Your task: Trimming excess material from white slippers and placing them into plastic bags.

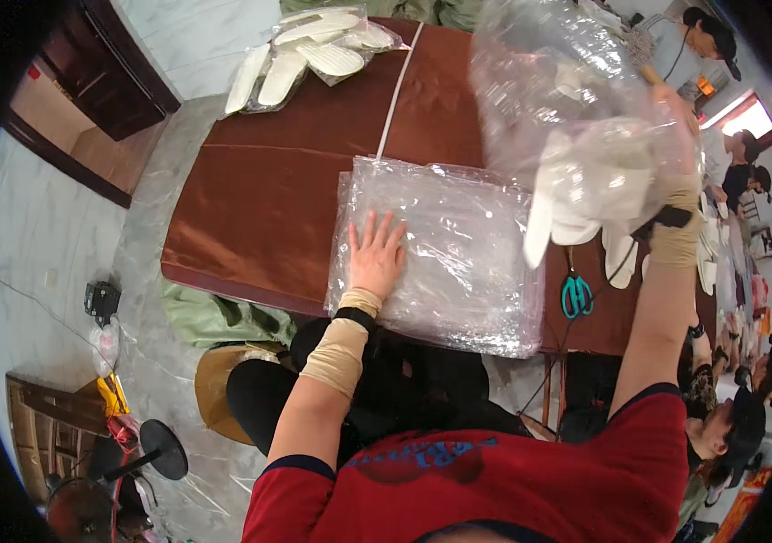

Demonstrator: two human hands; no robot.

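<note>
While the left hand (375, 258) lies flat, fingers spread and open, on the stack of clear bags (440, 253) at the centre of the frame, it seems to pin the slippery sheets to the brown table (268, 190) so they do not slide. That stack lies with its long axis running roughly left to right, tilted down toward the lower right, its near edge overhanging the table's front.

At the upper right, the right hand (680, 176) is raised well above the table, closed on a clear bag (576, 109) that hangs and billows leftward. White insoles (585, 195) sit inside near the hand, their long axes pointing mostly down toward the lower left; held up this way, they likely settle toward the bag's bottom. The grip itself is partly hidden by plastic.

Teal scissors (576, 294) lie on the table just right of the stack, handles toward the lower edge. More bagged insoles (309, 50) rest at the table's far end, upper left of centre.
</note>
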